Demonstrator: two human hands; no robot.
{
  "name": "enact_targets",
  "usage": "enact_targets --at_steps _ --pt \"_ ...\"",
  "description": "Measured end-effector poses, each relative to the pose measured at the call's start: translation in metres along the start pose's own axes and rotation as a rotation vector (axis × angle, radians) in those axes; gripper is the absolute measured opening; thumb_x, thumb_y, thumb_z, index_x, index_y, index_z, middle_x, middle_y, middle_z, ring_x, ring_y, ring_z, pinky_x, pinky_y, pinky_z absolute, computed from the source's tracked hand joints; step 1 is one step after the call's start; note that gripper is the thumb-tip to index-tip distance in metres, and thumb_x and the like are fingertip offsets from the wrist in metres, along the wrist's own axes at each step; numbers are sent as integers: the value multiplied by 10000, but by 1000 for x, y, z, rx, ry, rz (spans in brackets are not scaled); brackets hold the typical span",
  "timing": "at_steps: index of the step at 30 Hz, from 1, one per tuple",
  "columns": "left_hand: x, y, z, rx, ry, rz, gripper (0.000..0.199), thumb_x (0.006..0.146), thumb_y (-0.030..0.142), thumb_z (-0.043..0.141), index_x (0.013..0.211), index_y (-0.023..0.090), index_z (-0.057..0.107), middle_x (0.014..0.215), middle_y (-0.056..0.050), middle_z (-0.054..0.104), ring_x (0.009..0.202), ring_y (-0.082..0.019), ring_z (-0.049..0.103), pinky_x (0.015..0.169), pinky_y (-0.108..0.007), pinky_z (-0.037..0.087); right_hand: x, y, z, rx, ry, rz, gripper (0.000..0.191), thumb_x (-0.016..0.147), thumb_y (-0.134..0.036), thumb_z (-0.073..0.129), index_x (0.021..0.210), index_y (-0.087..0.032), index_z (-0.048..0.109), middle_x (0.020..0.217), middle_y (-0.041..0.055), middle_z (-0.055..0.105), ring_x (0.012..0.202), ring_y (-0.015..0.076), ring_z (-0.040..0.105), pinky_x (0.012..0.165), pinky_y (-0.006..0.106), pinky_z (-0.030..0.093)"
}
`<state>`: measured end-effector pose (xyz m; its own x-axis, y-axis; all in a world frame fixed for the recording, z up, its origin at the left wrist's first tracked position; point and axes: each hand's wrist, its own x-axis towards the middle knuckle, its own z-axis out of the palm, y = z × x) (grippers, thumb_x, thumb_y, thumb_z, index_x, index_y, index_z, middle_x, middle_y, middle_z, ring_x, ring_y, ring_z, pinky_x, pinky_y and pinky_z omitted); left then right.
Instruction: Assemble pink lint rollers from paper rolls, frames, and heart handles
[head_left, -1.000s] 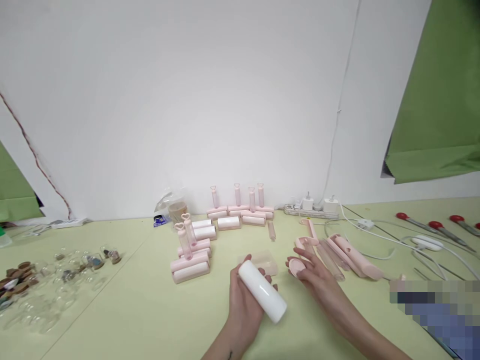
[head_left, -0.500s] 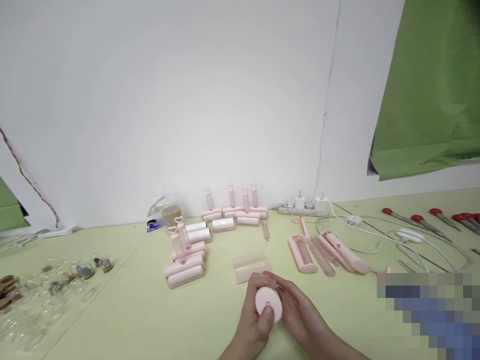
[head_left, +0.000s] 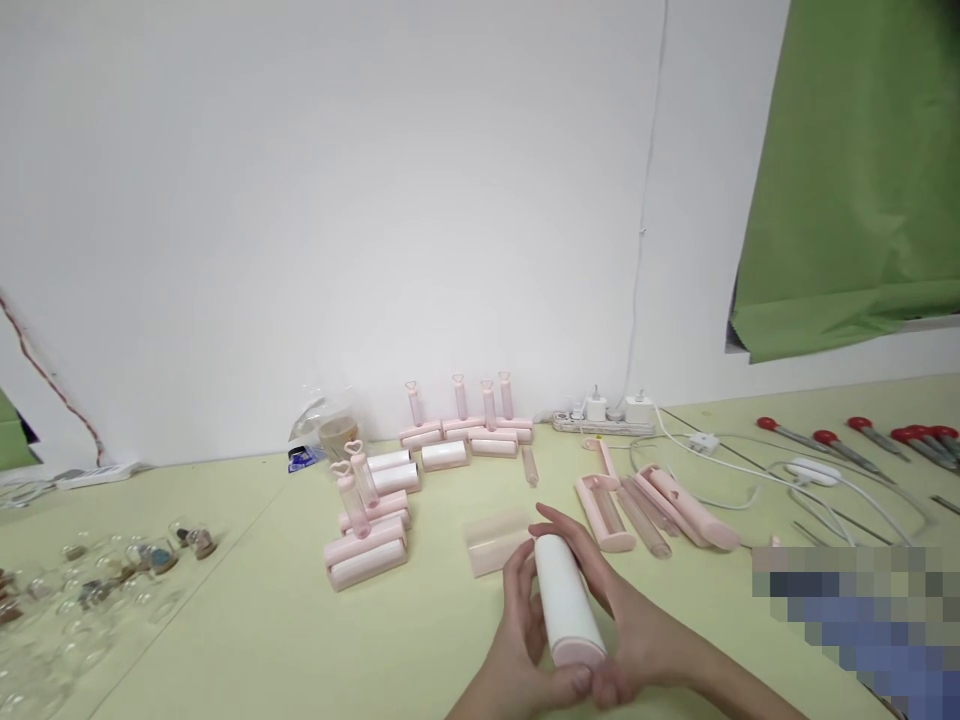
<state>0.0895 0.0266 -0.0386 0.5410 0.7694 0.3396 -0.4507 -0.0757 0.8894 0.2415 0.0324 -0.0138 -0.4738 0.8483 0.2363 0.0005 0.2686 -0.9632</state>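
A white lint roller (head_left: 568,600) with a pale pink end lies lengthwise between my two hands, its pink end towards me. My left hand (head_left: 517,640) wraps its left side, with the thumb at the near end. On the right side, my right hand (head_left: 626,620) grips the roller, its thumb also by the pink end. Just beyond my left fingers lies a clear, pinkish curved cover (head_left: 491,540). Right of my hands are a pink open housing (head_left: 604,515), clear tubes (head_left: 646,520) and a closed-looking pink case (head_left: 694,510).
Pink lint rollers with heart-topped handles (head_left: 367,560) stand left and along the wall, beside white rolls (head_left: 445,456). A power strip (head_left: 604,425) with white cables (head_left: 720,455) is at back right, near red-handled tools (head_left: 847,450). Glass domes (head_left: 97,590) lie left.
The roller has tipped from end-on to lengthwise, so its white side now shows. My right hand has come round onto its right side, and both hands have shifted slightly right.
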Motion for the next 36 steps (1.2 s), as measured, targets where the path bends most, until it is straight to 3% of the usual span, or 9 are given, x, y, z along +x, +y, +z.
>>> enact_targets --at_steps 3,5,8,11,15,19,25,30,36 --pt "2 2 -3 -175 -52 -122 980 481 277 777 1248 373 175 1380 -60 94 1114 -309 401 891 -440 349 -4 -6 -2 -95 -15 31 1136 457 -250 738 1337 -329 24 1354 89 193 1100 283 420 856 365 386" --pt "5 1 -3 -330 -23 -192 988 409 347 799 1217 392 232 1357 -47 178 1011 -288 489 826 -418 396 -6 -5 2 -144 -14 33 1127 472 -198 692 1335 -339 -19 1368 94 161 1051 272 464 756 327 453" --pt "12 -7 0 -480 217 -284 848 486 627 651 1193 346 278 1191 -72 425 813 -233 578 694 -368 446 -7 1 11 -279 -19 45 1111 480 -199 663 1335 -339 -32 1391 96 105 1093 291 428 655 279 494" --pt "17 -16 1 -341 441 -402 734 601 667 528 1186 303 273 913 -58 561 554 -164 576 489 -283 433 -1 4 11 -488 -57 42 1059 499 -234 668 1346 -305 38 1382 94 178 1190 301 321 730 289 482" --pt "17 -16 -2 -207 560 -460 580 665 611 502 1101 285 303 742 9 550 376 -89 477 349 -205 356 32 2 -21 -914 222 21 486 773 -284 432 1246 -262 320 1313 88 356 1146 239 393 861 361 384" --pt "14 -4 0 -300 604 -470 489 695 575 489 1047 274 333 793 5 549 407 -70 485 331 -177 357 63 6 -58 -1163 356 204 185 706 -167 476 866 -145 566 904 170 606 955 349 498 809 464 318" --pt "15 3 2 -299 582 -380 531 726 542 471 1127 269 254 872 -41 573 455 -97 529 375 -230 440 55 18 -83 -984 435 351 322 709 -186 468 1026 -163 513 751 97 633 719 278 575 650 358 360" --pt "16 4 1 -239 637 -310 455 760 508 448 1102 257 284 862 -38 575 472 -110 542 410 -268 469 36 5 -91 -667 605 411 399 799 -421 358 1102 -187 471 958 120 608 825 264 569 652 362 413" --pt "11 11 7 -298 699 -214 433 769 486 482 1098 256 319 853 -37 598 739 -161 620 745 -322 479 15 -12 -15 -206 503 337 476 778 -572 376 1034 -193 508 931 89 608 852 238 581 713 341 466"
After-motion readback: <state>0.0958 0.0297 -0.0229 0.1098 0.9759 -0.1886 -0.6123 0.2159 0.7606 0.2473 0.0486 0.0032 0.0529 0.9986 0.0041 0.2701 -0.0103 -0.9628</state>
